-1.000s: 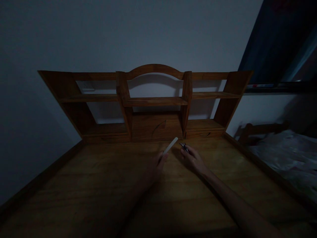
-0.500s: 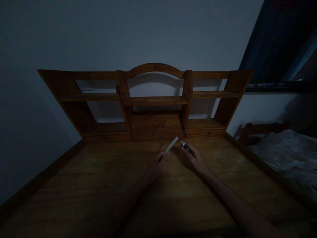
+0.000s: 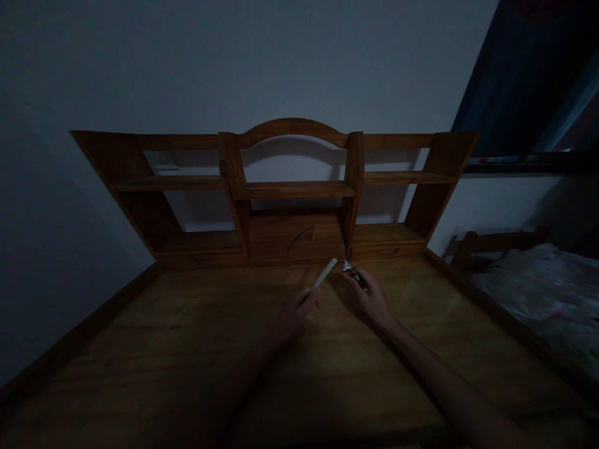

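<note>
My left hand [image 3: 302,305] is closed round the lower end of a pale, flat stick [image 3: 324,272] with a rounded tip. The stick slants up to the right above the wooden desk. Just to the right, my right hand [image 3: 372,299] grips a small hand tool [image 3: 348,267] with a shiny metal head and a dark handle. Its exact kind is too dim and small to make out. The tool's head points toward the stick's upper end, with a narrow gap between them. My fingers partly cover the handle.
A wooden shelf unit [image 3: 294,189] stands along the back of the desk [image 3: 187,349], against a pale wall. Drawers flank its middle panel. A raised edge [image 3: 496,312] borders the desk on the right; beyond it lies crumpled clear plastic [image 3: 538,293]. The room is dark.
The tool in my right hand has tipped, so its metal head sits slightly higher and shows more. My left hand and the stick have barely shifted.
</note>
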Motion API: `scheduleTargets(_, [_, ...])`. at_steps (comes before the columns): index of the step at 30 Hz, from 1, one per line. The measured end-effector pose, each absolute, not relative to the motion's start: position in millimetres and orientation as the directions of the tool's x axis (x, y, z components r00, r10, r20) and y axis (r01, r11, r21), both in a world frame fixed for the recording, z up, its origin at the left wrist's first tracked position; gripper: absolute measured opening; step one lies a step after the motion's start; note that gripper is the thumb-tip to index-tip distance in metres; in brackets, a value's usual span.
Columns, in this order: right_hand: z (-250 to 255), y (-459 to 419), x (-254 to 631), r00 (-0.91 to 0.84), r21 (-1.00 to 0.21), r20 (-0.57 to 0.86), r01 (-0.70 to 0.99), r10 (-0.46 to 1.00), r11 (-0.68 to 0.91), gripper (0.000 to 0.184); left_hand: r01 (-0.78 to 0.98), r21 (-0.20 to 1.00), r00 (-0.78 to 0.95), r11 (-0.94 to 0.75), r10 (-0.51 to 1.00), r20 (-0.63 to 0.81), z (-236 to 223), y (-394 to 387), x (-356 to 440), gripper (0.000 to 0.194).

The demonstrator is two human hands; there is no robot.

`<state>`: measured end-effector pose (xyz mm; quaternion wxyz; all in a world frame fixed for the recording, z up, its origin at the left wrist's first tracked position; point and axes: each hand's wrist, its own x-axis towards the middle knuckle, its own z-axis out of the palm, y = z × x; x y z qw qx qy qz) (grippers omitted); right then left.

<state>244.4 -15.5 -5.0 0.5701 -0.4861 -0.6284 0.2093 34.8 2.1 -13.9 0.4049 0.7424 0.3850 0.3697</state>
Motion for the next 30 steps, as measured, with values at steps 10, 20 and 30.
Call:
scheduleTargets(10, [8,-23,243,0.084,-0.729,0.592,0.48,0.801,0.488,0.03,0.195,0.947,0.324,-0.255,0.928,0.183,-16,3,35,0.049])
scheduleTargets(20, [11,-27,243,0.03,-0.675,0.632,0.513,0.774,0.531,0.029,0.251,0.892,0.423,-0.376,0.871,0.248,-14,0,37,0.045])
scheduleTargets(30, [9,-27,242,0.041,-0.703,0.613,0.484,0.789,0.521,0.03,0.318,0.858,0.433,-0.402,0.867,0.246,-20,5,37,0.046])
